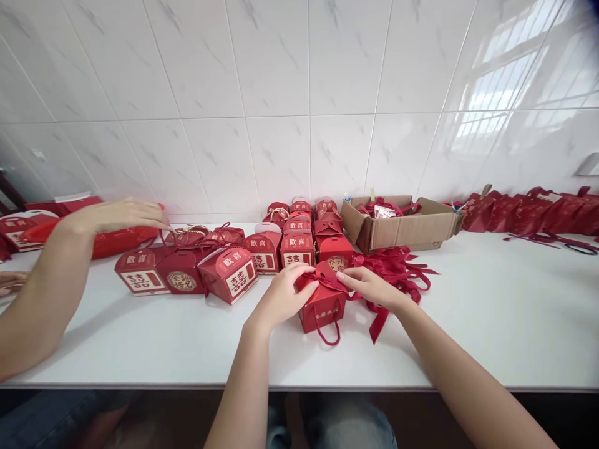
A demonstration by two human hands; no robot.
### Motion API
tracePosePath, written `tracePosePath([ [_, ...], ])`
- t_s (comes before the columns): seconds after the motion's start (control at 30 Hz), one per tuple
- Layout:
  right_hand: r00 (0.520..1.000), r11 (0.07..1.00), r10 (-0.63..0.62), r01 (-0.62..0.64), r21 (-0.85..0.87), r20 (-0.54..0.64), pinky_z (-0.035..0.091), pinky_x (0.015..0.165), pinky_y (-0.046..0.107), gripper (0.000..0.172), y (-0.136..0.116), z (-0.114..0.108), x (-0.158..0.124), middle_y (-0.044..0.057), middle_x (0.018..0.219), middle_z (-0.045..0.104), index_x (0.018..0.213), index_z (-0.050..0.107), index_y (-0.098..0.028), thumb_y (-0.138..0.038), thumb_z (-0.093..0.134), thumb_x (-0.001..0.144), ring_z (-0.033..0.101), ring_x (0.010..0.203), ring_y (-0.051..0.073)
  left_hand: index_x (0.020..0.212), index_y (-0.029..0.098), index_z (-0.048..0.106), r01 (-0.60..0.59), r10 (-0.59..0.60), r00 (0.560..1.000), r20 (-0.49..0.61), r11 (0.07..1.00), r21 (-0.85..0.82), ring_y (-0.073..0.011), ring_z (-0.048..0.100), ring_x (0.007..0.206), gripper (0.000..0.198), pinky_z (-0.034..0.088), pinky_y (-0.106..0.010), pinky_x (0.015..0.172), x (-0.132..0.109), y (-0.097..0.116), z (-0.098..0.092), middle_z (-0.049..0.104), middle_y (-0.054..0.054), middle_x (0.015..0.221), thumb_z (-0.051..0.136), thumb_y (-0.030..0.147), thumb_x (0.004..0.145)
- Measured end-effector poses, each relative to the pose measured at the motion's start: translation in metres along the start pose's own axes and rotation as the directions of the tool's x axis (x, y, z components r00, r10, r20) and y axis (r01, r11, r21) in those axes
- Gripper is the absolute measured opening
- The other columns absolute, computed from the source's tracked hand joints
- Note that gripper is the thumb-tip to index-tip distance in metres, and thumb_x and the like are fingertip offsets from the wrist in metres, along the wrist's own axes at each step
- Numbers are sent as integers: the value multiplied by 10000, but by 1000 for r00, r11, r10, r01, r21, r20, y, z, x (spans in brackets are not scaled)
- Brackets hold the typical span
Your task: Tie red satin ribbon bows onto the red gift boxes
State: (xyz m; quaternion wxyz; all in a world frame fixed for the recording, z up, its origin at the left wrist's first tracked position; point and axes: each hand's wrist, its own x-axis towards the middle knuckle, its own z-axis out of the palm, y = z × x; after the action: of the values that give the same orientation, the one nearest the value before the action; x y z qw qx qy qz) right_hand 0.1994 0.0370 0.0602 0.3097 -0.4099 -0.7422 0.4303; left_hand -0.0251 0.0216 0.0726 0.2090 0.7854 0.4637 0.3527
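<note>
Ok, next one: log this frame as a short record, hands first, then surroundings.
left hand: at the ribbon on top of a red box; exact grip unclear
right hand: fingertips on the same ribbon
behind box: more red boxes
right of box: loose red ribbons
near wall: open cardboard carton
far left: another person's hand
surface: white table

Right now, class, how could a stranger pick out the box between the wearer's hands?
Start with the white table, then the rows of red boxes grouped at its middle. In front of them, the wearer's left hand and right hand touch one red box with a ribbon across its top. Unlike its neighbours, it sits closest to the camera, a cord handle drooping from its front.
</note>
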Motion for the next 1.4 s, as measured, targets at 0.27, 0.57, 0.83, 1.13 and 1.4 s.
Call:
tracePosePath([
  [0.27,971,969,-79,22,246,225,262,517,236,408,2,-14,-4,-55,549,384,575,507,-148,-461,650,795,308,516,61,1058,256,626,47,-45,998,50,998,-36,-219,591,1070,271,476,-357,928,-2,10,-2,645,-33,1150,588,347,805],
  [0.57,984,746,-165,86,660,59,292,485,212,205,8,-13,-4,-49,562,470,797,656,-168,-302,768,689,408,509,73,1032,250,643,-20,32,970,240,998,-52,-214,580,1085,271,453,-331,952,-9,26,-10,634,-33,1150,605,368,792],
  [0.83,990,775,-132,79,627,39,415,625,258,322,-3,-8,-8,5,616,546,646,648,-158,-426,632,824,487,592,106,1009,272,632,-40,34,969,245,999,19,-210,594,1044,221,472,-334,914,-16,33,-12,639,-25,1116,603,344,802],
  [1.13,982,869,-171,187,458,-77,483,796,288,196,-3,-1,-7,21,859,699,970,745,-250,-312,688,793,624,814,144,1120,260,587,-48,49,999,-10,995,88,-235,575,1090,410,462,-361,928,-17,54,1,621,-47,1164,629,485,780],
  [1.4,970,871,-177,233,432,-167,492,815,310,221,-2,3,-3,40,954,706,958,740,-240,-341,714,763,623,875,168,986,221,625,1,14,996,-85,985,174,-262,595,1012,330,481,-393,858,-15,58,13,635,-77,1075,642,463,763],
])
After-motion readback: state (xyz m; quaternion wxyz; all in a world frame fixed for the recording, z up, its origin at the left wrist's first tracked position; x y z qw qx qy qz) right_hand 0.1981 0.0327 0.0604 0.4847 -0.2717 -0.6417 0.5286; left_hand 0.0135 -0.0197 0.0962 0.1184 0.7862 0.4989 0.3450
